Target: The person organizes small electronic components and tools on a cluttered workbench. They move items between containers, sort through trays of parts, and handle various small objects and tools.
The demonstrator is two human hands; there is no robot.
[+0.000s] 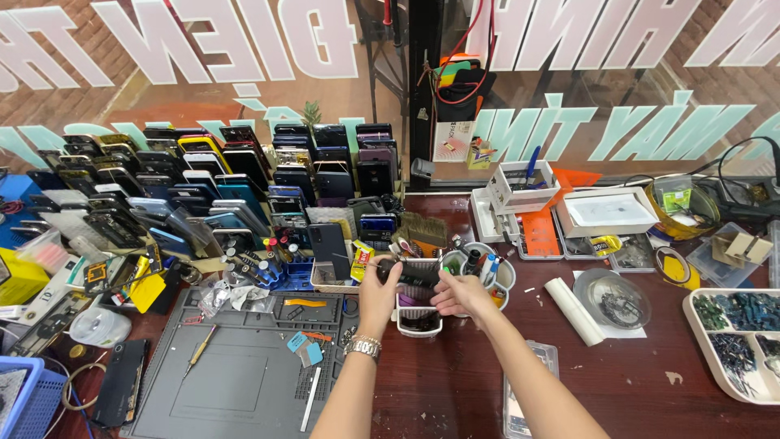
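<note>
My left hand (379, 294), with a metal watch at the wrist, and my right hand (461, 294) both grip a black elongated tool (409, 275) held level between them. They hover over a white mesh holder basket (419, 323) full of tools. A round white cup (505, 276) with pens and tools stands just right of my right hand. What the black tool is exactly, I cannot tell.
Rows of phones (244, 175) fill the back left. A grey work mat (244, 374) with a screwdriver (199, 349) and tweezers lies front left. White trays (605, 213), a roll (574, 310), a round dish (621, 299) and a parts tray (735, 341) sit right.
</note>
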